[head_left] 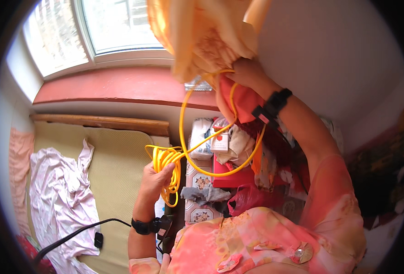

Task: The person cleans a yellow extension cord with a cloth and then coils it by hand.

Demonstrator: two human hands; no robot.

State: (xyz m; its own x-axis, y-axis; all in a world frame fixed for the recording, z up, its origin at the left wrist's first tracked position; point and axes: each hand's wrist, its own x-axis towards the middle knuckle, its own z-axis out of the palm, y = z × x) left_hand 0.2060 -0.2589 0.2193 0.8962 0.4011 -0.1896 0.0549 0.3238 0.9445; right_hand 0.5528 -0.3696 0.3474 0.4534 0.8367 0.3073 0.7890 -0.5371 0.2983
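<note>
A bundle of yellow cable [166, 163] is gathered in several loops in my left hand [157, 178], whose thumb and fingers close round it. From the bundle, one wide loose loop rises to the right. Its upper part runs up to my right hand [247, 73], which is raised in front of a yellow-orange curtain [211, 41]. The fingers of that hand are bent round the cable, though their tips are partly hidden against the cloth. A dark strap with a small device sits on each of my wrists.
To the left lies a bed mat [119, 160] with a pale patterned garment [62, 192] on it. A red window sill [119, 89] runs under the window. On the right, a patterned surface [197, 214] bears a white-and-red box [219, 142], a grey cloth [204, 194] and a pink plastic bag [247, 198].
</note>
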